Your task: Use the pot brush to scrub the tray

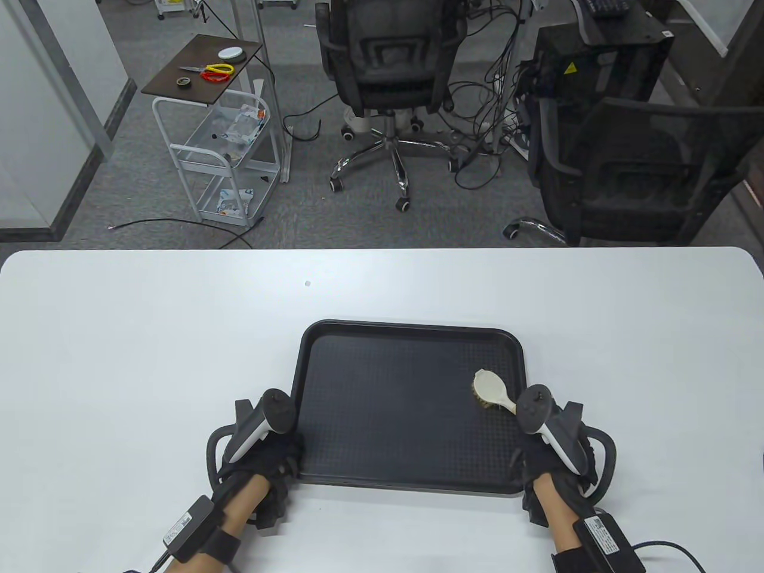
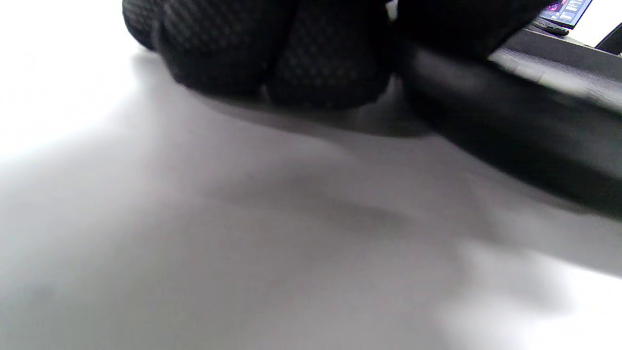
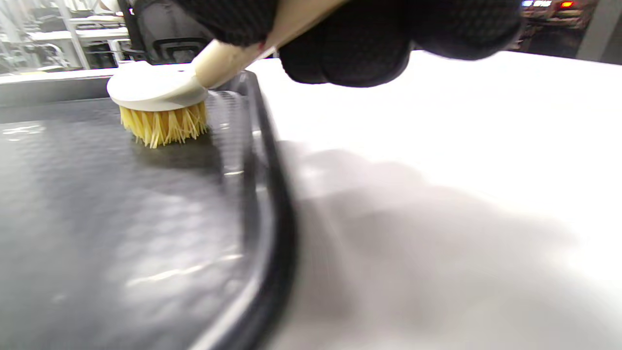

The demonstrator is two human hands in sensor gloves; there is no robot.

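The scrubbing step is in hand: the right hand (image 1: 552,459) has its grip wrapped around the pot brush (image 1: 493,391) handle, bristles down on the tray (image 1: 388,471) floor near its right wall. The brush's long axis runs diagonally, head pointing up-left toward the tray's far side, handle back to the palm. The left hand (image 1: 271,459) rests at the tray's left edge on the counter (image 1: 149,334), its grip unclear; next, I judge, come steady strokes leftward across the floor.

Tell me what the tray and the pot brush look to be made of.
Tray: probably black plastic, matte, with a fine textured floor and a smooth raised rim. Pot brush: cream head and handle, likely plastic; stiff yellowish bristles, possibly plant fibre.
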